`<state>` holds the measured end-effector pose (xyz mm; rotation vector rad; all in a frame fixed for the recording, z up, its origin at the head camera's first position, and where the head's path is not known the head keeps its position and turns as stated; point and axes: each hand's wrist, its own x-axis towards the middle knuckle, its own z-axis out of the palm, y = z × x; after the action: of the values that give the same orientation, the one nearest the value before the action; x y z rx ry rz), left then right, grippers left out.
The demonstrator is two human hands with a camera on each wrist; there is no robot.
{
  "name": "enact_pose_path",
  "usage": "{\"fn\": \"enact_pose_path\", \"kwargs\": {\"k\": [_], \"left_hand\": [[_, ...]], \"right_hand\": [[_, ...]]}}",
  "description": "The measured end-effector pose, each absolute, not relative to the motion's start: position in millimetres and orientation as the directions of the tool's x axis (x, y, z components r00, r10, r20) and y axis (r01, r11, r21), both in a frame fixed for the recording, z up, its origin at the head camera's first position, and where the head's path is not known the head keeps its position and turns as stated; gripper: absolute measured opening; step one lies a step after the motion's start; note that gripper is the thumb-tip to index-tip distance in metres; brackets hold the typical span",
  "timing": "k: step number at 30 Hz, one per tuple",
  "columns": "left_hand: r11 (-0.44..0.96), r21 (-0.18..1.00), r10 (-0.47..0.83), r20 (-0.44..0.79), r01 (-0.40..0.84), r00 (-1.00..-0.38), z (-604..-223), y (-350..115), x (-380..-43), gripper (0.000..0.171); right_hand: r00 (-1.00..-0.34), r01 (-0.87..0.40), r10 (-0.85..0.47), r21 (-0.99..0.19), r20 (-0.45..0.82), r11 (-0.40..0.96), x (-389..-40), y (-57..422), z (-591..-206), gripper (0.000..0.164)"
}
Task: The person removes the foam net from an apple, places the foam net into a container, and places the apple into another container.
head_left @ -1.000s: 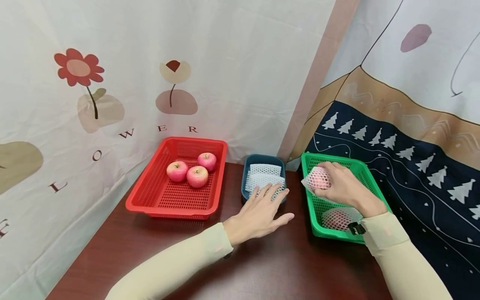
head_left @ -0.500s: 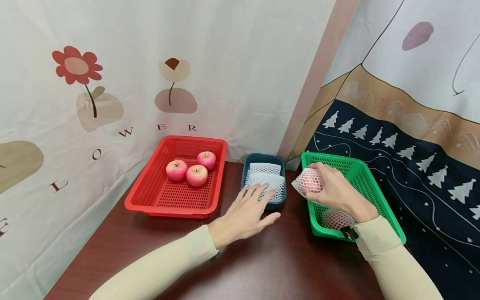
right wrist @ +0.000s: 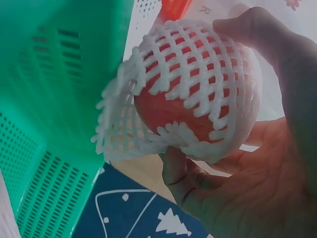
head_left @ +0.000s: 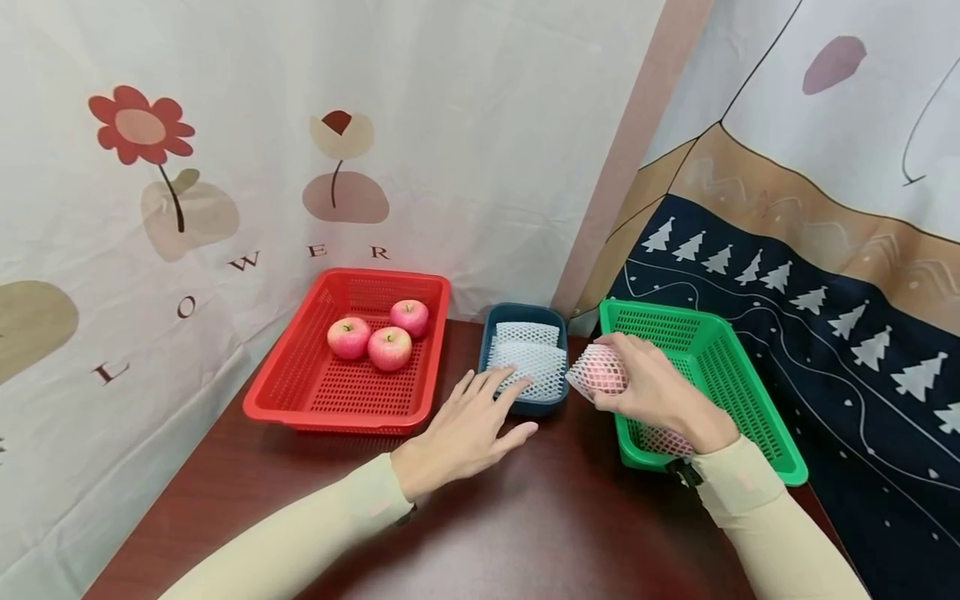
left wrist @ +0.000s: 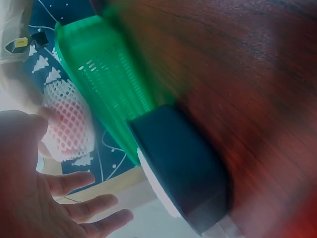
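In the head view my right hand (head_left: 660, 387) grips an apple in a white foam net (head_left: 602, 369) above the left rim of the green basket (head_left: 750, 392). The right wrist view shows thumb and fingers curled round this netted apple (right wrist: 198, 89), with red skin at the net's gaping end. My left hand (head_left: 465, 433) hovers with spread fingers by the near edge of the dark blue bin (head_left: 551, 408), holding nothing. Folded white foam nets (head_left: 528, 358) lie in that bin. A second netted apple (head_left: 663, 440) sits in the green basket, partly hidden by my right wrist.
On the left, a red basket (head_left: 262, 404) bears three bare apples (head_left: 390, 348). All the containers stand on a dark brown table (head_left: 525, 517). A printed curtain (head_left: 465, 150) hangs right behind them.
My right hand has carried the netted apple left, from over the green basket's inside to its left rim. My left hand has drawn left and slightly down, uncovering more of the foam nets.
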<state>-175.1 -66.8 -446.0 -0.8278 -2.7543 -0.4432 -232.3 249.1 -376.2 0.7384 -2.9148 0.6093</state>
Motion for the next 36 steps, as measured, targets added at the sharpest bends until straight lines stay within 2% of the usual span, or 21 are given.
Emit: {"fn": "enact_pose_path", "kwargs": {"k": [10, 23, 36], "left_hand": [[0.791, 0.237, 0.49, 0.307, 0.564, -0.816, -448.9, -75.2, -166.9, 0.074], [0.792, 0.237, 0.483, 0.319, 0.562, -0.816, -454.1, -89.7, -153.0, 0.073], [0.794, 0.256, 0.477, 0.299, 0.551, -0.826, -466.0, -95.6, -145.7, 0.07]], "right_hand": [[-0.861, -0.506, -0.479, -0.389, 0.171, 0.77, -223.7, 231.0, -389.0, 0.072], [-0.814, -0.578, -0.551, -0.352, 0.184, 0.736, -211.9, 202.6, -407.3, 0.075], [-0.805, -0.58, -0.577, -0.389, 0.138, 0.716, -201.0, 181.9, -438.5, 0.074]]}}
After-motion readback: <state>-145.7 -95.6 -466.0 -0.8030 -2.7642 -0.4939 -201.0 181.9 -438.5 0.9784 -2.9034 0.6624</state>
